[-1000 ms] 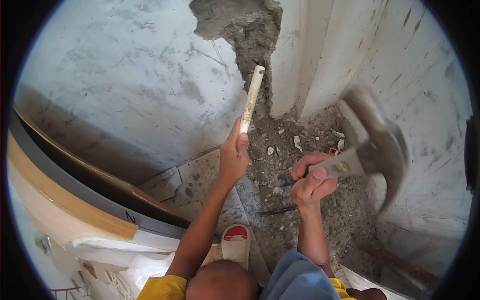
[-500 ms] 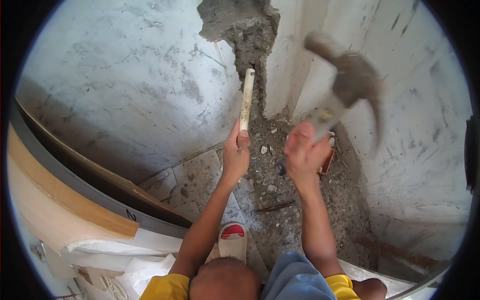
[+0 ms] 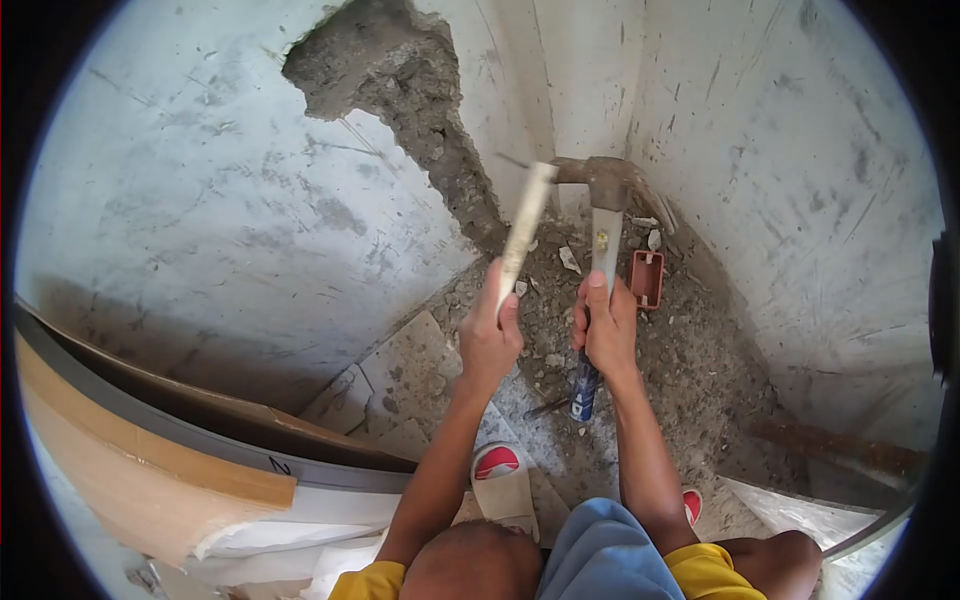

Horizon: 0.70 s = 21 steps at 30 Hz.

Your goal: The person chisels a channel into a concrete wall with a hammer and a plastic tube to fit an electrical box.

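My left hand (image 3: 490,335) is closed around the lower end of a white plastic pipe (image 3: 526,232), tilted up to the right and slightly blurred. In my right hand (image 3: 608,325) is a claw hammer (image 3: 608,190), gripped along its pale handle with the dark blue grip end sticking out below. The hammer's striking face overlaps the pipe's top end in this view; its claw points right. A thin dark sliver shows just left of the pipe's tip. Behind and left, a broken-out channel (image 3: 425,120) of rough grey masonry runs down the white wall (image 3: 230,170).
Rubble (image 3: 665,370) covers the floor in the corner. A reddish-brown electrical box (image 3: 646,280) lies there near the right wall (image 3: 790,200). Curved boards (image 3: 170,425) lean at the left. My sandalled foot (image 3: 503,480) stands on a floor tile (image 3: 415,365).
The hammer has swung left and come upright, its head now at the pipe's top. The pipe has tilted right and moved away from the wall channel. My view has turned right.
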### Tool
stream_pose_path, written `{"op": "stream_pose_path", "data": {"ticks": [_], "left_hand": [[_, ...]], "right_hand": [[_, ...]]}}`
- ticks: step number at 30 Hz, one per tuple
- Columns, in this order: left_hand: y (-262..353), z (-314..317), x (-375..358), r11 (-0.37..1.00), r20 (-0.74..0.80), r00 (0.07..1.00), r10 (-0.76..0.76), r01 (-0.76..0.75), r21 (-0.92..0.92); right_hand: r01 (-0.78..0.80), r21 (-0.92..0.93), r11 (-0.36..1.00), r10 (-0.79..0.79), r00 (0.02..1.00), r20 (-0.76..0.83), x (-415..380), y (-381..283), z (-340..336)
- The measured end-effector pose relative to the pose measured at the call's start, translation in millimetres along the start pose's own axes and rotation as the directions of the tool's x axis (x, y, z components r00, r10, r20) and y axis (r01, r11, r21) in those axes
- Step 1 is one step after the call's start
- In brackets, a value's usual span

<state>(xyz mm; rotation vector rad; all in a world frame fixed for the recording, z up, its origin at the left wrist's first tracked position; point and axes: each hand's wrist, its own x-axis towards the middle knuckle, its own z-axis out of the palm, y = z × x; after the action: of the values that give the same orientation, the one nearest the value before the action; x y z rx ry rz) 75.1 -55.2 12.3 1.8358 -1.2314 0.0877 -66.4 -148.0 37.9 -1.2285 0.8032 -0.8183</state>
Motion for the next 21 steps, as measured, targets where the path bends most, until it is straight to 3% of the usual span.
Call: {"op": "stream_pose_path", "data": {"ticks": [1, 2, 4, 8, 14, 17, 19, 20, 21], "left_hand": [[2.7, -3.9, -0.4, 0.988, 0.03, 0.988, -0.15, 0.15, -0.024], [-2.6, -8.5, -0.8, 0.989, 0.033, 0.989, -0.146, 0.147, -0.023], [-20.1, -19.6, -2.3, 0.915, 0.12, 0.908, -0.401, 0.404, 0.003], [-37.6, -25.5, 1.9, 0.973, -0.015, 0.974, -0.227, 0.228, 0.044], [-52.5, -25.8, 15.8, 0.959, 0.005, 0.959, -0.284, 0.284, -0.026], [-51.1, -27.4, 16.1, 0.933, 0.039, 0.934, -0.355, 0.357, -0.049], [-55.9, -23.5, 14.8, 0.956, -0.012, 0.956, -0.294, 0.293, -0.028], [-58.7, -23.0, 14.7, 0.975, -0.056, 0.973, -0.222, 0.222, 0.0], [-64.0, -22.0, 13.0, 0.974, -0.056, 0.972, -0.226, 0.227, -0.002]], "right_hand": [[0.004, 0.026, 1.0, -0.004, 1.0, 0.005, -0.5, 4.9, -3.3], [0.005, 0.029, 1.0, -0.005, 1.0, 0.002, -1.2, 5.4, -5.0], [-0.01, 0.087, 0.996, 0.01, 1.0, -0.001, -1.9, 2.3, -6.2], [0.009, 0.031, 0.999, -0.01, 1.0, 0.024, -0.4, 6.4, -1.1], [0.248, -0.169, 0.954, -0.237, 0.968, 0.086, 4.8, 10.1, 15.8], [0.369, -0.236, 0.899, -0.372, 0.928, 0.037, 0.6, 11.4, 28.8], [0.636, -0.106, 0.764, -0.642, 0.766, -0.038, -4.1, 14.1, 39.3], [0.634, -0.106, 0.766, -0.64, 0.768, -0.032, 0.6, 18.3, 47.7], [0.737, -0.287, 0.611, -0.774, 0.633, -0.022, 11.6, 25.8, 57.7]]}}
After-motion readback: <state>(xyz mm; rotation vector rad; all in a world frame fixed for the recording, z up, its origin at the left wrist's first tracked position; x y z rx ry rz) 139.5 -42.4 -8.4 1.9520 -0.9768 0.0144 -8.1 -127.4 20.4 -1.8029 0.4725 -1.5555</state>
